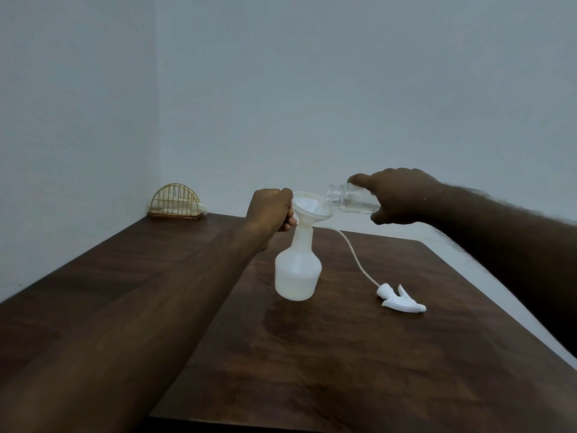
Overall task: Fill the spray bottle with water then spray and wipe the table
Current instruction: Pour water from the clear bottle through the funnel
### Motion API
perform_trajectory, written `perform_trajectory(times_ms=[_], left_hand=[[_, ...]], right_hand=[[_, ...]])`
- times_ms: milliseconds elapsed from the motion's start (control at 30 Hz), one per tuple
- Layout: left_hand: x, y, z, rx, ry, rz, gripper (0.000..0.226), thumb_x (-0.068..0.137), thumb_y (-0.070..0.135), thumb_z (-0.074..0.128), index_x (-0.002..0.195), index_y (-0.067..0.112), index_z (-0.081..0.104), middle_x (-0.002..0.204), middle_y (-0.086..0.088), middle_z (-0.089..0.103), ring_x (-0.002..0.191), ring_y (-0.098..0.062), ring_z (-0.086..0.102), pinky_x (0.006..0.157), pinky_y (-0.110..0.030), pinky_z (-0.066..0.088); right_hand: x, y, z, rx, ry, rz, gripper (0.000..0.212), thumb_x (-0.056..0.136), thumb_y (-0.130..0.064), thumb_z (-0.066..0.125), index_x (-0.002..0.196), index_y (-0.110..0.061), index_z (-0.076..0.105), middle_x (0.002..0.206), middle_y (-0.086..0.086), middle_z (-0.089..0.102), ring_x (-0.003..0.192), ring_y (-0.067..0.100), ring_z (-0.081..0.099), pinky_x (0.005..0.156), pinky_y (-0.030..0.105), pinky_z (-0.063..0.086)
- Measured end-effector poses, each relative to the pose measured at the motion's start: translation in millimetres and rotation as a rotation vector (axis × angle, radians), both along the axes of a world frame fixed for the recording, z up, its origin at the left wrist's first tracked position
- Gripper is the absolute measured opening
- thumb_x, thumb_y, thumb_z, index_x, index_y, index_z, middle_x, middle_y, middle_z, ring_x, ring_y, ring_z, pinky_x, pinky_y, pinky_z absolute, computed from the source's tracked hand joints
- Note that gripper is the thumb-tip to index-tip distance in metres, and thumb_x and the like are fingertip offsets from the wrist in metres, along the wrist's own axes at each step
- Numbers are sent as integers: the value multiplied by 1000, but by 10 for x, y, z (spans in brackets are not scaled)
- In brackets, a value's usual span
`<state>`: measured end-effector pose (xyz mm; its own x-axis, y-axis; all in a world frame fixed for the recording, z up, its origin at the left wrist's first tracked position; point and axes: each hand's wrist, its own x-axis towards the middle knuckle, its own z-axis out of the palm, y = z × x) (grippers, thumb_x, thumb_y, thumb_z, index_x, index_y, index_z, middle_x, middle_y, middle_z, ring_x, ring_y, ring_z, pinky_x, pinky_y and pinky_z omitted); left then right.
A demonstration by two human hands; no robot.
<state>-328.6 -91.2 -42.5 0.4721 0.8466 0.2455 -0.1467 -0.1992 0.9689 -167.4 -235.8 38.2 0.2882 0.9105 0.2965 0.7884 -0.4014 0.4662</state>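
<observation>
A translucent white spray bottle stands upright in the middle of the dark wooden table, its top off. A white funnel sits in its neck. My left hand grips the funnel's left rim. My right hand holds a clear water bottle tipped almost level, its mouth over the funnel. The white trigger head lies on the table to the right of the bottle, and its thin tube curves back towards the funnel.
A gold wire holder with pale cloths or napkins stands at the table's far left corner by the wall. The table's right edge runs diagonally beside a light floor.
</observation>
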Motion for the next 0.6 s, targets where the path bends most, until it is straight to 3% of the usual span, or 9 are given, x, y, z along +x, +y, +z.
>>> perform_trajectory(times_ms=[400,600], left_hand=[[-1,14,-24,-20,-12,0,24,89,14,46,67,6,53,57,-7,53,38,-12,50,45,-23,43],[4,15,-36,-21,-23,5,26,89,15,48,66,7,53,56,-5,53,39,-12,50,45,-24,42]], right_hand=[[16,-17,9,5,-31,27,75,85,-27,66,148,-36,27,120,-1,61,107,26,60,74,35,47],[11,-27,19,6,-53,36,72,87,-27,65,148,-35,28,127,-2,57,110,25,58,72,32,41]])
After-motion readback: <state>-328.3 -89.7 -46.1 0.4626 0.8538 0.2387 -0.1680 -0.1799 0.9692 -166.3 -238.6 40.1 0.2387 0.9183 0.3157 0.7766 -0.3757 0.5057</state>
